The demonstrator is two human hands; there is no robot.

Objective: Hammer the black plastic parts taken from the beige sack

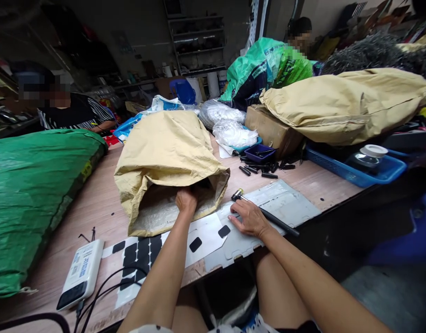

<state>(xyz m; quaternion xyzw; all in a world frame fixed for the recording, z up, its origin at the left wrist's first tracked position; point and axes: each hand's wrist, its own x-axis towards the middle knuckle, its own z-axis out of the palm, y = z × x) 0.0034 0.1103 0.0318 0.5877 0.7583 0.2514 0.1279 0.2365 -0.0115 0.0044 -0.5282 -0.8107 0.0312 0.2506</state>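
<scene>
A tan sack (164, 148) lies on the table with its mouth facing me. My left hand (186, 200) reaches into that mouth; its fingers are hidden inside. My right hand (249, 218) rests palm down on a grey board (285, 203), fingers apart and slightly bent, beside a hammer (278, 221) with a black handle. The hammer's head lies just beyond my fingertips. Between my hands and below the sack are a white sheet (209, 236) with black rounded squares and a strip of black stickers (143, 252).
A green sack (35, 199) fills the left side, near a white power bank (81, 273) with cables. Black parts (256, 170), a purple tray (260, 152), a cardboard box (272, 129) and a blue basket (359, 173) stand behind. Two people (77, 111) sit across the table.
</scene>
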